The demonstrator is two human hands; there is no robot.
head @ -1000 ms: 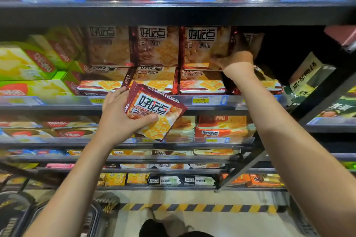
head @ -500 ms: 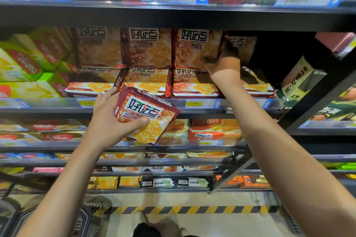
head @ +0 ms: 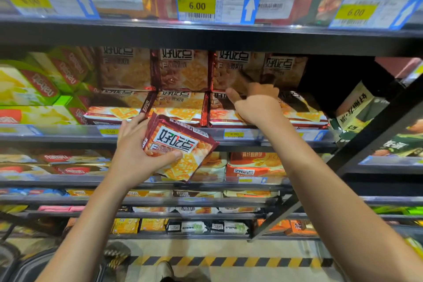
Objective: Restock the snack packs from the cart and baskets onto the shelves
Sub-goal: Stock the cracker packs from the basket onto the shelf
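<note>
While L hand [head: 137, 155] grips cracker pack [head: 180, 149] tilted, R hand [head: 256, 103] fingers spread on shelf packs [head: 283, 68].

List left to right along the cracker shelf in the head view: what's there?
Green boxes → first upright cracker pack → second upright pack → third upright pack → right hand → dark empty gap.

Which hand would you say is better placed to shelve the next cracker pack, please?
Left, probably. The left hand already grips a cracker pack just below the cracker shelf. The right hand holds no pack; its fingers reach among the upright cracker packs.
</note>
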